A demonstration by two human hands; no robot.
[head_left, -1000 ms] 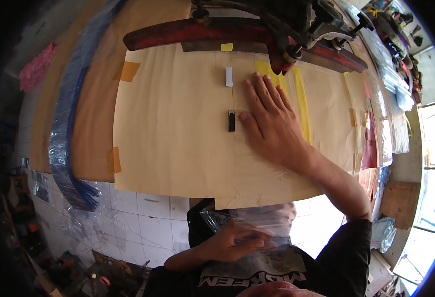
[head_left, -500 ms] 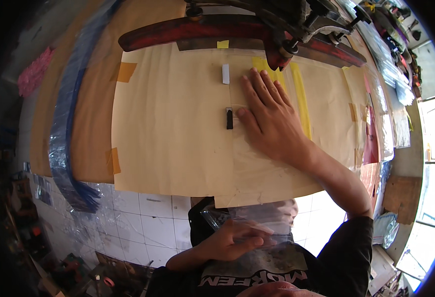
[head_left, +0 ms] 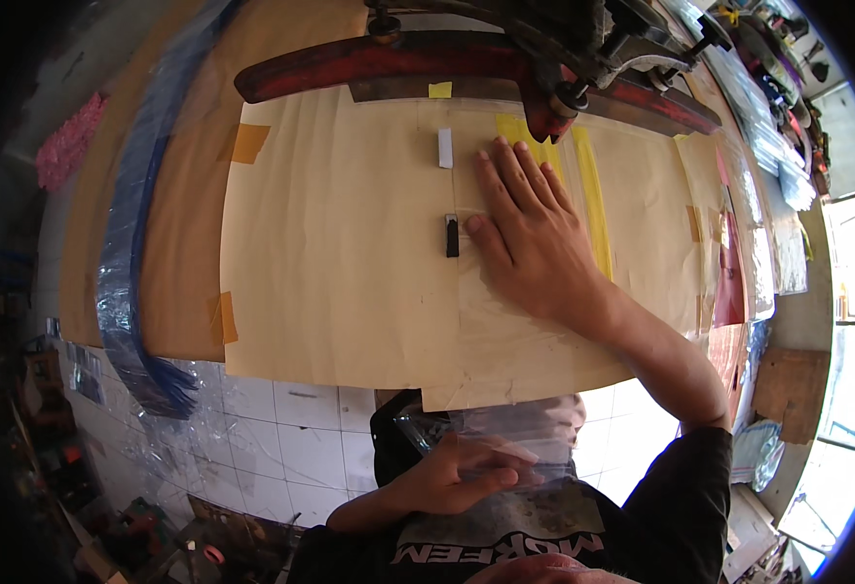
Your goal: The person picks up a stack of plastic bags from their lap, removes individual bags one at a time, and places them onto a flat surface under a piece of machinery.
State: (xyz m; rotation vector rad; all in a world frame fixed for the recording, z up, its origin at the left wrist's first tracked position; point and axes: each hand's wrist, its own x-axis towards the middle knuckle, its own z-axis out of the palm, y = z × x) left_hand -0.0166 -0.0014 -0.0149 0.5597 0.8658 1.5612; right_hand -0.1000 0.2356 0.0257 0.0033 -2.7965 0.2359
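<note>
My right hand lies flat, fingers spread, on a clear plastic sheet over the brown paper-covered table. Its thumb tip touches a small black block. A small white tab sits just above that, near my fingertips. My left hand is down by my body, fingers curled on a stack of clear plastic bags held against my lap.
A red and dark metal cutter arm spans the table's far edge. Yellow tape strips run beside my right hand. Blue and clear plastic film hangs off the left side. White tiled floor lies below.
The view has shifted slightly; my right hand stays pressed on the sheet. My left hand has moved a little on the plastic bags.
</note>
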